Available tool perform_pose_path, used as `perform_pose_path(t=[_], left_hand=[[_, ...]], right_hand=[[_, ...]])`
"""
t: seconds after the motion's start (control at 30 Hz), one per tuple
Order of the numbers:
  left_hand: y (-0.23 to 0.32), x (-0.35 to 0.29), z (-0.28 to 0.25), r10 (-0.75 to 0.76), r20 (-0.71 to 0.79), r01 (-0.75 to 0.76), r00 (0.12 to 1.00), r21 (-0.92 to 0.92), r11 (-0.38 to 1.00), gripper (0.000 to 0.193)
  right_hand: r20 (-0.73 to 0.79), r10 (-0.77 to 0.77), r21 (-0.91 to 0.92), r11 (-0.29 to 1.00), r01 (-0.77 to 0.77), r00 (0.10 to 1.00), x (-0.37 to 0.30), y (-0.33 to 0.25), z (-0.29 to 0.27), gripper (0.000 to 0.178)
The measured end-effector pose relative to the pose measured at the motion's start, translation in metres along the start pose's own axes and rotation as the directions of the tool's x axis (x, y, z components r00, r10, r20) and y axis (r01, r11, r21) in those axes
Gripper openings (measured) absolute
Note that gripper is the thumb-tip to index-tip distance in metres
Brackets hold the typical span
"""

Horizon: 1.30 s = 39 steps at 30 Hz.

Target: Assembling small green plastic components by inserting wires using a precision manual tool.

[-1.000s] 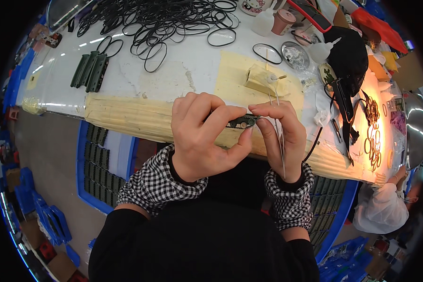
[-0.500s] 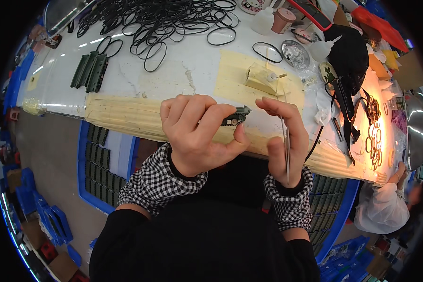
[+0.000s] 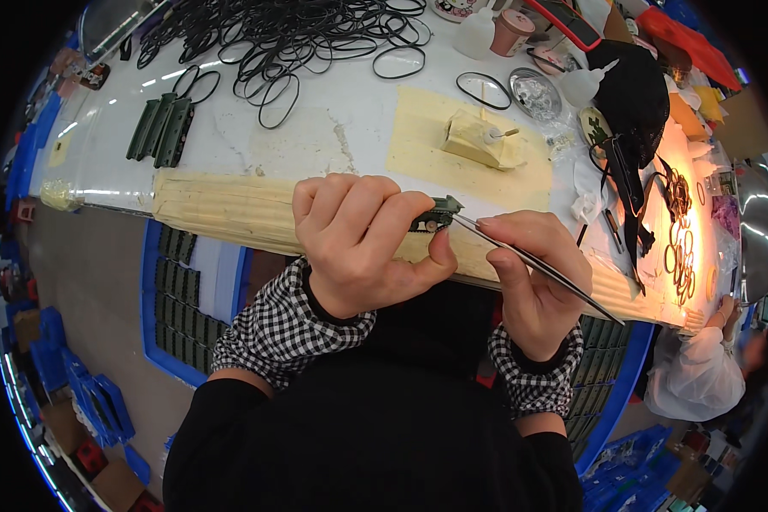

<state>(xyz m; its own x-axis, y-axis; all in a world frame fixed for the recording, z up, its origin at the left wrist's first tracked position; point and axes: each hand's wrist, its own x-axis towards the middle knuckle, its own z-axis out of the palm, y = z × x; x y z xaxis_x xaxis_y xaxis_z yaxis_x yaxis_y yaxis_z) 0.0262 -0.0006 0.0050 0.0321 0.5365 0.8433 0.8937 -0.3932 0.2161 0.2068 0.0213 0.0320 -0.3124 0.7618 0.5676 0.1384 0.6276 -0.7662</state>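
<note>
A small dark green model vehicle part (image 3: 439, 213) with road wheels, probably a tank hull, is pinched between the thumb and forefinger of my left hand (image 3: 358, 243) above the table's front edge. The rest of it is hidden behind my fingers. My right hand (image 3: 539, 282) grips metal tweezers (image 3: 563, 280) between thumb and fingers. Their tips reach the right end of the model part; whether they touch it or pinch anything is too small to tell.
Black rubber loops (image 3: 269, 51) lie heaped at the back. Green hull parts (image 3: 160, 128) sit at the left. A tape-covered block (image 3: 478, 141) stands on yellow paper. Clutter and a lit lamp area lie right. Blue trays (image 3: 149, 294) of green parts flank me below; another person (image 3: 695, 375) sits right.
My right hand has swung the tweezers from upright to slanting, bringing their tips left to the model part. My left hand has barely moved and keeps its grip.
</note>
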Motion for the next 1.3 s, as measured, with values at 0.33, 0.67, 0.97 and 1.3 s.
perform_pose_path(t=[0.33, 0.67, 0.97, 1.3], left_hand=[[-0.003, 0.003, -0.001, 0.061, 0.105, -0.061, 0.993, -0.002, 0.998, 0.022], [-0.006, -0.01, 0.008, 0.123, 0.23, -0.12, 0.965, -0.026, 0.992, 0.02], [-0.016, 0.001, 0.0, -0.031, 0.132, 0.028, 0.991, 0.021, 0.999, 0.022], [-0.014, 0.005, 0.003, 0.015, -0.08, -0.014, 0.997, 0.019, 1.0, 0.022]], right_hand=[[0.188, -0.029, -0.135, 0.989, 0.055, 0.982, 0.01, -0.006, -0.006, 0.018], [0.43, -0.074, -0.181, 0.969, 0.167, 0.9, 0.014, 0.014, -0.012, 0.019], [-0.22, 0.079, 0.051, 0.996, -0.069, 0.972, 0.019, 0.013, -0.022, 0.005], [-0.088, -0.134, -0.555, 0.829, 0.063, 0.987, 0.048, 0.064, -0.008, 0.013]])
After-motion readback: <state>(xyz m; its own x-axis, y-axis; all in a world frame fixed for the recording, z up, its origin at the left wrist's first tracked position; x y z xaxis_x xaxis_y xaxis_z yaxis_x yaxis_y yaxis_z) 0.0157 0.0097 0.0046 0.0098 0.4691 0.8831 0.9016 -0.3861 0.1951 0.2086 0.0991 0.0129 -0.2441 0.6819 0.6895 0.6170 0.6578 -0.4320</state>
